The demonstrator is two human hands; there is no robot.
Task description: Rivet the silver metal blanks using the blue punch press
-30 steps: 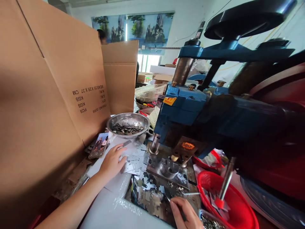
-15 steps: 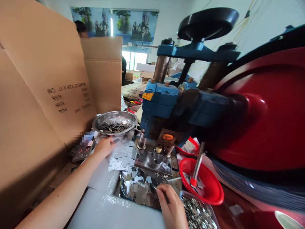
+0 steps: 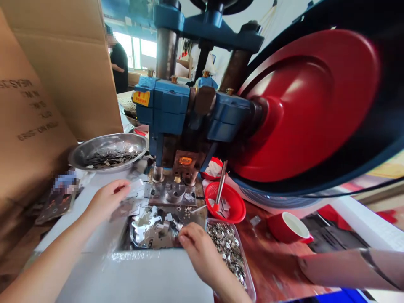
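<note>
My left hand [image 3: 105, 201] is curled, and its fingertips pinch a small flat metal plate [image 3: 136, 185] left of the press die [image 3: 172, 193]. Loose stamped metal plates [image 3: 151, 225] lie in a recess in front of the die. My right hand [image 3: 198, 248] is closed in a pinch at the right edge of that pile; what it holds is hidden by the fingers. Beside the right hand stands a clear tray [image 3: 229, 248] full of small metal parts.
A blue press [image 3: 176, 113] with a big red flywheel [image 3: 303, 105] towers over the die. A steel bowl [image 3: 109, 151] of parts, a phone [image 3: 58, 198] and cardboard boxes [image 3: 47, 84] are on the left. A red bowl [image 3: 225, 202] and a red cup [image 3: 288, 227] are on the right. A person [image 3: 118, 63] stands behind.
The view swung right and down, so the flywheel now fills the right side. My left hand shifted from the plates toward the die. My right hand moved onto the pile of plates.
</note>
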